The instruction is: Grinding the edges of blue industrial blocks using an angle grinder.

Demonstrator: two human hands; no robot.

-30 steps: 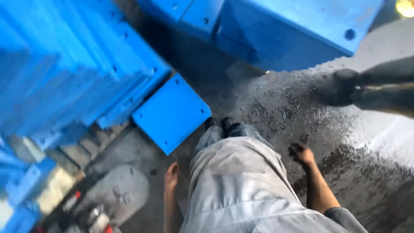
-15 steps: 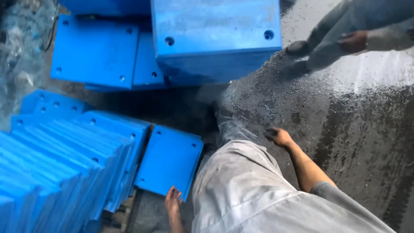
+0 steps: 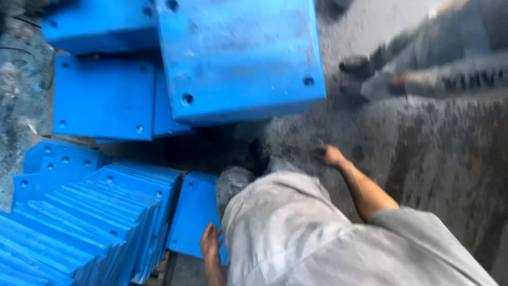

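Observation:
My left hand [image 3: 210,242] hangs at my side with fingers loosely apart, holding nothing, just over the edge of a flat blue plate [image 3: 194,214] lying on the floor. My right hand [image 3: 332,155] swings out to the right of my grey trouser leg [image 3: 275,222], empty, above the dark gritty floor [image 3: 439,159]. A large thick blue block [image 3: 238,55] with bolt holes lies ahead of me. A stack of leaning blue plates [image 3: 79,222] fills the lower left.
More blue slabs [image 3: 103,98] with corner holes lie at upper left. Another person's legs and dark shoes [image 3: 365,71] stand at upper right on the wet grey floor.
The view has tilted forward and nearer to the big blue block. My right hand has swung forward, and my left hand stays by the flat plate. The other person's feet have shifted.

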